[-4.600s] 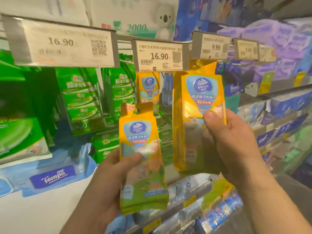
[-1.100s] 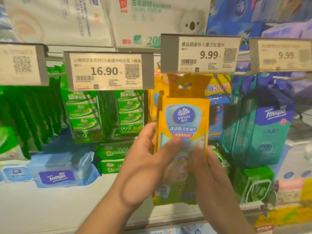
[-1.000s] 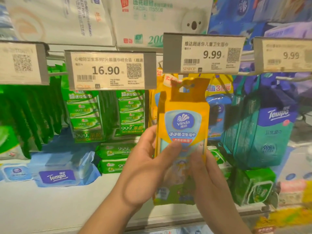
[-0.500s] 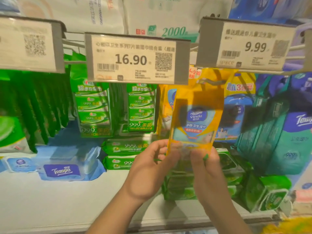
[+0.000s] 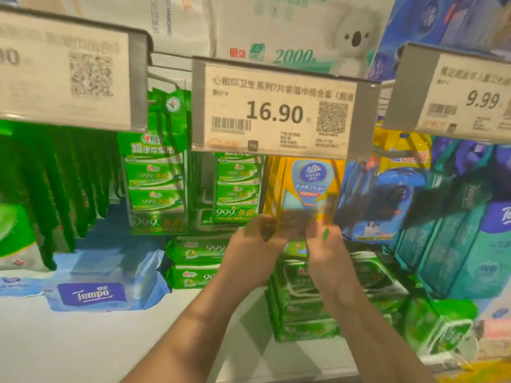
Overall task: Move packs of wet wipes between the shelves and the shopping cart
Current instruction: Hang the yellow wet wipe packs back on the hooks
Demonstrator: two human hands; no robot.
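A yellow Vinda wet wipes pack [image 5: 308, 186] hangs upright among the packs on the hooks, its top hidden behind the 16.90 price tag [image 5: 276, 111]. My left hand [image 5: 254, 250] grips the pack's lower left edge. My right hand [image 5: 326, 252] pinches its lower right edge. Both hands are blurred. Another yellow pack [image 5: 401, 146] hangs behind to the right under the 9.99 tag [image 5: 467, 103].
Green wipes packs [image 5: 156, 186] hang to the left, and more green packs [image 5: 298, 305] are stacked on the white shelf [image 5: 83, 344] under my hands. A blue Tempo pack [image 5: 96, 291] lies at left. Teal Tempo bags [image 5: 464, 239] hang at right.
Both hands have pushed the yellow pack up and deeper into the shelf; its top has gone behind the 16.90 tag. Earlier each hand held a separate pack.
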